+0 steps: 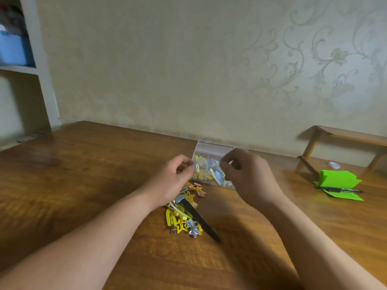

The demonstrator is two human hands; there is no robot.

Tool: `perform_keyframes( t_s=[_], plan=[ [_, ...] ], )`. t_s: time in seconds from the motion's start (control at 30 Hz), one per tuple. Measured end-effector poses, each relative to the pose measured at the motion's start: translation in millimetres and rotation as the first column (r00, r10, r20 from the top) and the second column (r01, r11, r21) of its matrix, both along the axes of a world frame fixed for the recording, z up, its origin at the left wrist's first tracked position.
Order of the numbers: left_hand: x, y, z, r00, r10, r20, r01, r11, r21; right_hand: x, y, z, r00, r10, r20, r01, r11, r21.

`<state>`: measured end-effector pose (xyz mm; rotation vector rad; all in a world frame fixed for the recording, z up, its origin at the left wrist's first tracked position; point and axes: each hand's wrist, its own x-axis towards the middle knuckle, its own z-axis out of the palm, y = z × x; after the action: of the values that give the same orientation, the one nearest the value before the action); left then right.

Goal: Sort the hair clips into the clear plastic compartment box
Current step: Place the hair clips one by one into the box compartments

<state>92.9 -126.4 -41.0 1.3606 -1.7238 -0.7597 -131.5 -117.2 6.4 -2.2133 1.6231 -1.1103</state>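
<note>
- Toward the back of the wooden bench (83, 174), near the wall, sits the clear plastic compartment box (215, 147) with its lid raised behind it.
- Its compartments hold hair clips (206, 171), mostly yellow, with some pale blue and white; blur hides which compartment holds which.
- Just in front of the box lies a loose pile of hair clips (182, 218): yellow stars, a silver star and a long black clip (201, 222).
- The left hand (173, 176) has its fingers curled at the box's left wall, fingertips beside a pale clip; whether it pinches anything is unclear.
- The right hand (247, 174) hovers over the box's right side, thumb and fingertips drawn together; blur hides whether they hold anything.
- Well to the right lie green paper (339, 178) with a pen (340, 190) across it, and a small wooden rack (345, 136).
</note>
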Motion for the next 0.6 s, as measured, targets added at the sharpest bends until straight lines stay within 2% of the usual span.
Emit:
perform_keyframes(
  t_s=[0.1,0.17,0.27,0.43,0.6],
  plan=[
    [-0.2,0.2,0.1,1.0,0.017,0.019,-0.016,1.0,-0.006,13.5,8.3,-16.3,0.987,0.149,-0.064,-0.141,0.983,0.113],
    [-1.1,0.5,0.2,0.999,0.03,0.025,-0.029,1.0,-0.011,20.4,9.4,-26.9,0.974,0.198,-0.113,-0.179,0.971,0.16],
    [-1.9,1.2,1.1,0.999,0.037,-0.005,-0.037,0.999,-0.003,27.9,11.6,-33.5,0.948,0.247,-0.2,-0.206,0.956,0.208],
    [-4.4,0.0,1.2,0.998,0.032,-0.048,-0.032,0.999,0.011,37.7,13.6,-33.6,0.908,0.237,-0.344,-0.175,0.963,0.203],
    [-2.1,0.8,0.2,0.999,0.032,-0.033,-0.032,0.999,-0.001,34.8,12.0,-33.9,0.932,0.25,-0.264,-0.187,0.953,0.239]
  ],
)
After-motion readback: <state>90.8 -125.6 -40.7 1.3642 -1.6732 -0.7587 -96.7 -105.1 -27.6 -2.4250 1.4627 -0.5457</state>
